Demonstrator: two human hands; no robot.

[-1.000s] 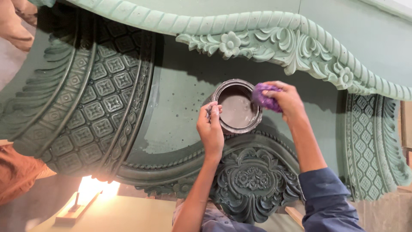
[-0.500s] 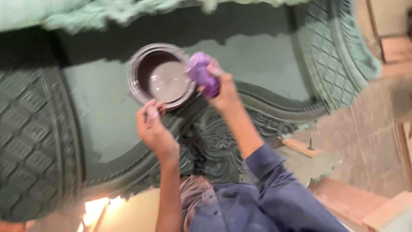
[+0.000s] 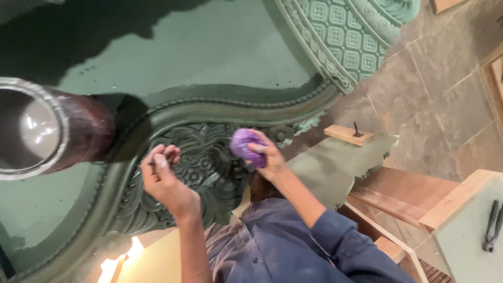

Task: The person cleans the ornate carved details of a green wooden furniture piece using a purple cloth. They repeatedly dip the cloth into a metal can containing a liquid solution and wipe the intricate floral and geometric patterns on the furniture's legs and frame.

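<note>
Now right hand (image 3: 270, 157) gripping purple sponge (image 3: 245, 144)

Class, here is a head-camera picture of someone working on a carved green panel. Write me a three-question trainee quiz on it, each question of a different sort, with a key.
1. True or false: the right hand holds a purple scrubbing pad against the carved floral medallion.
2. Where is the paint can? A. on the stone floor; B. on the flat green panel at the picture's left edge; C. in the left hand.
3. Fill in: the pliers lie on a pale ____ board at the lower right.

Key
1. True.
2. B.
3. Green.
</note>
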